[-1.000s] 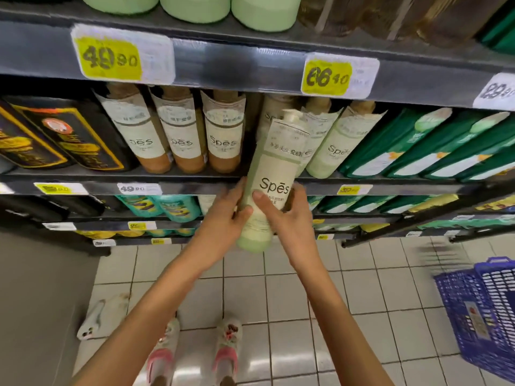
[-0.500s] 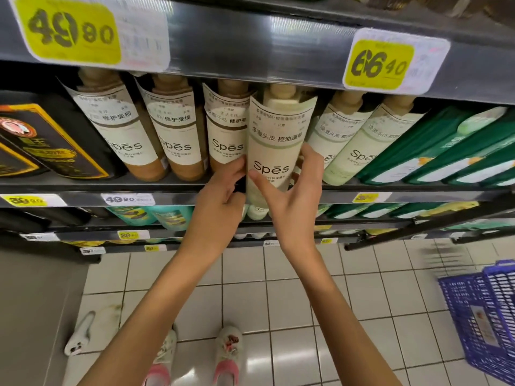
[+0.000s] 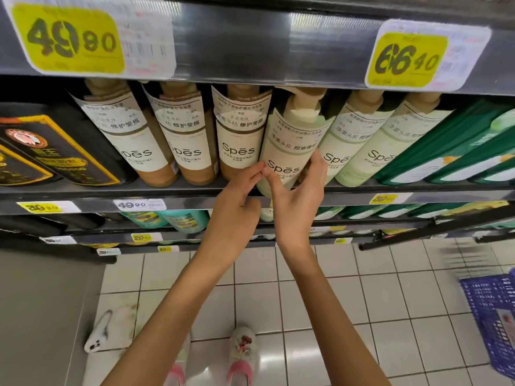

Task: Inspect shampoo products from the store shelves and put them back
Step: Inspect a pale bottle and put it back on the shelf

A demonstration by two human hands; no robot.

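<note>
1. I am in a shop, in a supermarket aisle of hair-care goods.
2. Metal shelves (image 3: 278, 48) rise in tiers before me, each with a rail along its front edge.
3. Yellow price tags sit on those rails: 49.80 (image 3: 67, 37) and 66.40 (image 3: 407, 59) above, and smaller tags (image 3: 139, 204) on the lower tiers.
4. The goods stand in rows of the same kind: brown Spēs bottles (image 3: 242, 140), pale green Spēs bottles (image 3: 359, 143), dark green packs (image 3: 446, 151) and black packs (image 3: 55, 151).
5. A blue plastic shopping basket (image 3: 496, 316), blurred, shows at my right.
6. The floor (image 3: 362, 302) is white tile.
</note>
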